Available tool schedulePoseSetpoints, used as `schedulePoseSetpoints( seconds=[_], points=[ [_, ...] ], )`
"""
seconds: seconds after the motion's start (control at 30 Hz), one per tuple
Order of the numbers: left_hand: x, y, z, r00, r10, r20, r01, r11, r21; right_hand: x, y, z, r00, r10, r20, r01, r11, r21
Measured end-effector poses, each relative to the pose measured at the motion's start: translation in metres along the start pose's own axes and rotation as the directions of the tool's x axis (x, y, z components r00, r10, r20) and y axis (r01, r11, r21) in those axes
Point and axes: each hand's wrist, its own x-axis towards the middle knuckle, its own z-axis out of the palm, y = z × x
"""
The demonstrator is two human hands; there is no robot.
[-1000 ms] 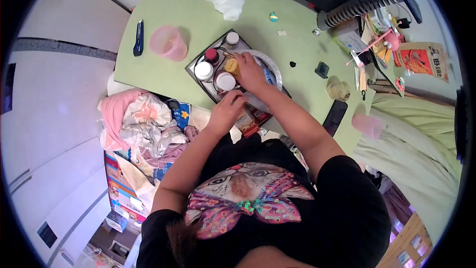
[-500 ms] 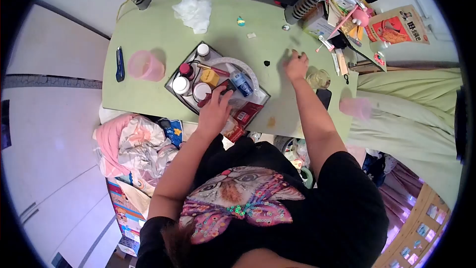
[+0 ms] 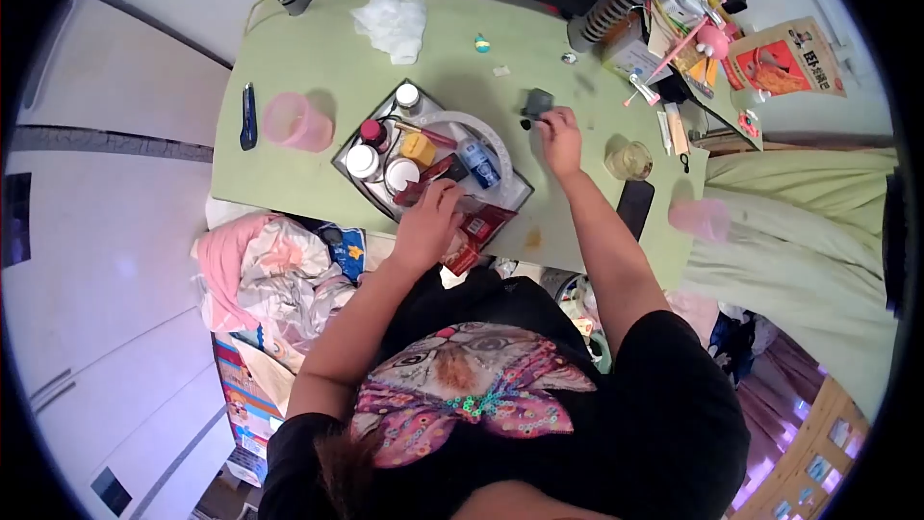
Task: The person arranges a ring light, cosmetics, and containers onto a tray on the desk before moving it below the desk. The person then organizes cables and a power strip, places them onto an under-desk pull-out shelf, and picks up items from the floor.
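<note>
On the green table stands a dark-rimmed tray (image 3: 358, 190) of small items. My left hand (image 3: 430, 226) reaches over its near edge, fingers closed on a dark red packet (image 3: 486, 223). In the tray are white-capped jars (image 3: 363, 163), a red-capped bottle (image 3: 373, 136), a yellow block (image 3: 418, 149), a blue-and-white packet (image 3: 478, 164) and a white curved strip (image 3: 489, 132). Right of the tray, my right hand (image 3: 561, 144) pinches a small dark grey square piece (image 3: 539, 102), too blurred to name. A small black bit (image 3: 526, 124) lies just beside the fingertips.
A pink cup (image 3: 298, 122) and a dark box cutter (image 3: 249, 117) sit at left, crumpled white tissue (image 3: 390, 25) behind. Rightward are a clear glass cup (image 3: 629, 161), a black phone (image 3: 634, 210) and a cluttered box (image 3: 630, 53). Another pink cup (image 3: 700, 219) stands near the curtain.
My right hand has moved slightly left and nearer, and a dark grey square piece now shows at its fingertips. My left hand stays on the red packet. The whole view has shifted a little.
</note>
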Motion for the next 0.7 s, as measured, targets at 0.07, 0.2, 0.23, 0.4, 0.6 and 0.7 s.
schedulePoseSetpoints(
  seconds=[0.07,0.2,0.23,0.4,0.6,0.7],
  points=[
    [-0.002,0.000,0.002,1.000,-0.016,-0.001,0.016,1.000,-0.006,0.007,-0.043,-0.004,0.937,-0.348,0.005,0.348,0.937,0.035],
    [0.000,-0.002,0.011,0.999,-0.039,0.019,0.039,0.999,0.036,0.009,-0.098,0.023,0.698,-0.603,0.386,0.613,0.782,0.114],
    [0.003,-0.001,0.011,1.000,-0.018,0.021,0.017,0.999,0.028,0.008,-0.106,0.029,0.624,-0.632,0.459,0.657,0.743,0.128],
    [0.003,-0.003,0.011,0.999,-0.042,0.020,0.040,0.997,0.067,-0.004,-0.117,0.062,0.742,-0.356,0.569,0.306,0.934,0.185],
    [0.007,0.007,0.010,0.995,-0.091,0.030,0.089,0.993,0.073,-0.007,-0.117,0.074,0.705,-0.518,0.484,0.508,0.845,0.164],
    [0.008,0.005,0.009,0.996,-0.077,0.033,0.074,0.995,0.068,-0.009,-0.114,0.044,0.732,-0.571,0.372,0.513,0.821,0.249]
  ],
)
